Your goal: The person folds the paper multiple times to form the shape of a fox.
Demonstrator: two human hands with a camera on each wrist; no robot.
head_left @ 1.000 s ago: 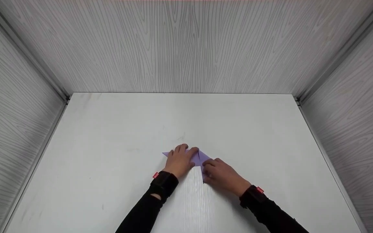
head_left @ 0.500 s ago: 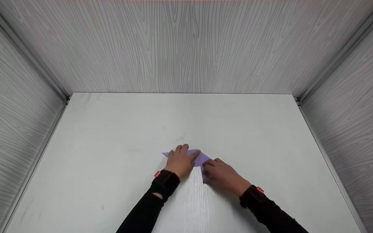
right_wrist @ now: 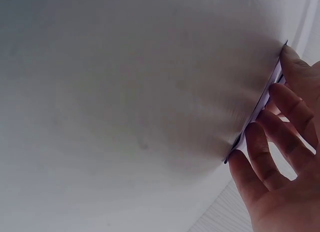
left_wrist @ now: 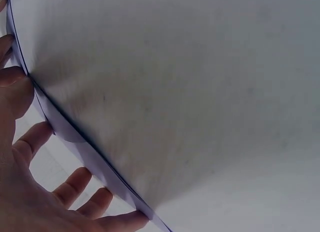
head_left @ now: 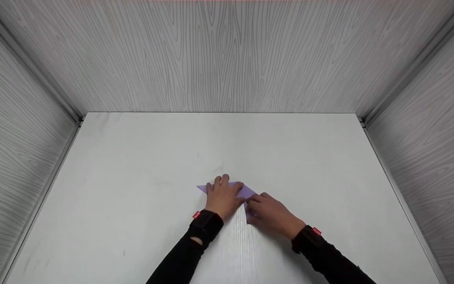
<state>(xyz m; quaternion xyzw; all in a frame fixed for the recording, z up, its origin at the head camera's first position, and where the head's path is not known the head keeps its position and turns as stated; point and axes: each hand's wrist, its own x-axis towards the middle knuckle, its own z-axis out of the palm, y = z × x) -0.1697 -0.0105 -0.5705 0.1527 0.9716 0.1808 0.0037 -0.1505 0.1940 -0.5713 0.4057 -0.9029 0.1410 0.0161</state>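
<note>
A folded sheet of purple paper lies on the white table, its pointed left end poking out beyond my left hand. That hand spreads over the paper's left part, fingers reaching to the far edge and thumb at the near edge close to the right hand. My right hand lies over the right part and a flap that points toward me, pressing with bent fingertips. In the left wrist view, fingertips rest along the thin paper. In the right wrist view, thumb and fingertips line the paper's edge. Both hands hide much of the sheet.
The white tabletop surrounds the paper. A grey wood-grain panel rises behind it, with a left side panel and a right side panel. Black bands circle both wrists.
My left hand has shifted slightly to the right, its thumb now close to the right hand's fingers. The right hand and the paper look nearly unmoved.
</note>
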